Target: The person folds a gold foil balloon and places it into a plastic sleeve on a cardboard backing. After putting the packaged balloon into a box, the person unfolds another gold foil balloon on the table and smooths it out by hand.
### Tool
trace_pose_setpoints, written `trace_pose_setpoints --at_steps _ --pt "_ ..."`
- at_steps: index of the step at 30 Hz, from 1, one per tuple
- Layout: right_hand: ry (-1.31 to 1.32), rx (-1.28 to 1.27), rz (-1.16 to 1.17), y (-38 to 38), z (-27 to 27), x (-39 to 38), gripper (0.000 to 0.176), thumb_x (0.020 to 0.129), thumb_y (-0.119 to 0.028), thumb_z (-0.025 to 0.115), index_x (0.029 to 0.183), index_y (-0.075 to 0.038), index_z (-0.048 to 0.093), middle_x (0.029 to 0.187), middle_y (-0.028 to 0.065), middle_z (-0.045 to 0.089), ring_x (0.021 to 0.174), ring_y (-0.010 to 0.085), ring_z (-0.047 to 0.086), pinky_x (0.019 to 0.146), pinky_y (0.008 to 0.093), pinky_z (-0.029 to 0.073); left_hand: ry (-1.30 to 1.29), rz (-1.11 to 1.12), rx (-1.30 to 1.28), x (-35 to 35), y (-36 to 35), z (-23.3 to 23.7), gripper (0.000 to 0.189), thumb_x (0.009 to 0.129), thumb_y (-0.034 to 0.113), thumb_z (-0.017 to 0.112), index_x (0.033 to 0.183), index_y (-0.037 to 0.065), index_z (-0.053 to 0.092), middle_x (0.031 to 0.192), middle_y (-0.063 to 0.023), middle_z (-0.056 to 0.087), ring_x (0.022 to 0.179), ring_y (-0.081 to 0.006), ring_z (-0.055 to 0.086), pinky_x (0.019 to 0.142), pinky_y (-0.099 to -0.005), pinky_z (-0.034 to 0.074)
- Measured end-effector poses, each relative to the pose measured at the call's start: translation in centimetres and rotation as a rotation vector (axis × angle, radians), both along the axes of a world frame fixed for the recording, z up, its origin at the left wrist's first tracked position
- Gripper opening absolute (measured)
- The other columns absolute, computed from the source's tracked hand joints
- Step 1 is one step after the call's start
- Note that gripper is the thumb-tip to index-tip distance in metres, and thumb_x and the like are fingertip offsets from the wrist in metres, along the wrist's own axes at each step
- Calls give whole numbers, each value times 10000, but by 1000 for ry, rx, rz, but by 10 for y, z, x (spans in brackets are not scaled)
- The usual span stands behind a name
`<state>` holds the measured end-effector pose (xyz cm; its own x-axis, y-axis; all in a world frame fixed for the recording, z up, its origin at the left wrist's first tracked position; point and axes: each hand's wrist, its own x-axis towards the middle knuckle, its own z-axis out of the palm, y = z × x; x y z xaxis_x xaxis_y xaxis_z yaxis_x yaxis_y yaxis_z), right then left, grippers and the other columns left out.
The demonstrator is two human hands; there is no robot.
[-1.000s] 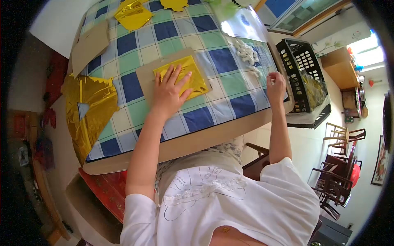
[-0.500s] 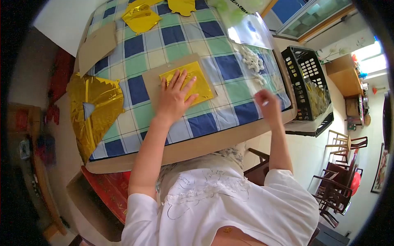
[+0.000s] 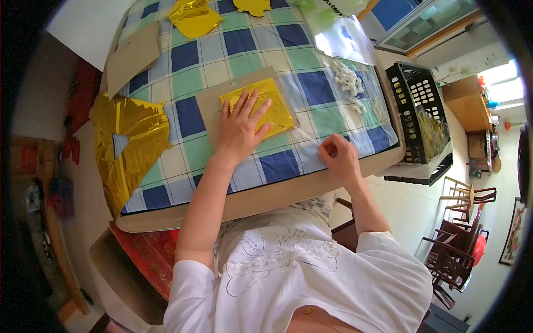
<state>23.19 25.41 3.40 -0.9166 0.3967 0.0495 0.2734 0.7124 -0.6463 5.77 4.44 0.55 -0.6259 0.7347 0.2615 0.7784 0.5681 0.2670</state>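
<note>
My left hand (image 3: pixel 240 129) lies flat with its fingers spread on a folded yellow foil sheet (image 3: pixel 279 112). The foil sits on a piece of brown cardboard (image 3: pixel 209 111), on the checked cloth (image 3: pixel 183 161). To the right, near the front edge, my right hand (image 3: pixel 340 157) is closed, thumb and fingers pinched together. A thin pale line runs from the foil's right corner toward this hand; what the fingers hold is too small to make out. White string (image 3: pixel 348 79) lies in a heap beyond my right hand.
Gold foil (image 3: pixel 133 144) hangs over the left edge near another cardboard piece (image 3: pixel 133 55). More foil shapes (image 3: pixel 194 19) lie at the far side. A clear plastic bag (image 3: pixel 344 41) is at the back right, and a black crate (image 3: pixel 416 116) stands right of the bed.
My right hand has moved left and down, closer to the foil, and stays closed. The left hand stays flat on the foil. The view has shifted slightly.
</note>
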Motion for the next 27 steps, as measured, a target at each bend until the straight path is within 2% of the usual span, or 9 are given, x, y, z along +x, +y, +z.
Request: trace_pose_setpoints --at_steps 4,7,10,13,16,19,20,23,27 --pt "60 65 -15 -7 -2 5 113 796 -100 687 803 -21 607 703 62 630 596 167 592 557 289 468 -1 0 6 -1 -1 0 528 936 431 532 1419 243 435 1508 -93 349 1407 -280 299 1127 -558 206" --pt "51 44 -70 -12 -3 3 115 793 -114 696 798 -39 609 702 53 623 623 180 589 633 294 474 1 -3 4 0 1 -2 533 933 432 533 1418 235 436 1509 -96 348 1403 -288 302 1124 -558 205" --pt "59 102 -66 -29 0 -15 133 806 -157 680 799 -58 591 733 65 604 710 252 578 716 361 403 19 -9 7 -1 1 -6 539 932 436 531 1420 230 432 1509 -98 346 1403 -295 300 1122 -559 207" --pt "172 172 -62 -35 -19 -46 132 813 -161 680 831 -64 592 753 60 597 733 247 574 741 363 393 14 -13 10 -1 1 -5 540 933 440 527 1420 227 432 1510 -101 345 1406 -299 294 1120 -563 207" --pt "233 6 -117 -42 -10 -58 103 810 -132 662 853 -70 592 797 65 587 760 253 571 737 372 399 0 -11 3 -1 0 -2 537 933 440 527 1418 226 436 1506 -105 350 1406 -302 292 1120 -568 200" --pt "304 117 -26 -34 -21 -40 83 798 -90 636 868 -76 593 847 71 572 799 261 565 736 381 397 -10 -5 21 -1 0 -3 529 932 434 532 1410 224 448 1495 -107 366 1401 -303 300 1120 -570 197" --pt "293 128 1 -31 -28 -34 167 778 -40 613 936 -93 631 860 68 559 825 265 554 741 389 399 -11 -4 31 -1 0 -5 526 931 432 534 1407 225 452 1490 -107 372 1398 -303 304 1120 -571 197" --pt "280 240 83 -34 -18 -31 268 780 -30 603 1028 -116 656 850 62 552 828 264 549 748 390 403 4 -4 58 0 1 -7 517 929 428 540 1399 225 464 1478 -108 388 1392 -299 314 1118 -574 200" --pt "243 255 88 -36 -13 -34 290 798 -44 591 1065 -131 664 847 56 553 829 260 550 749 396 405 3 9 82 0 0 -7 520 924 426 548 1398 229 466 1469 -115 398 1391 -297 317 1112 -582 201"
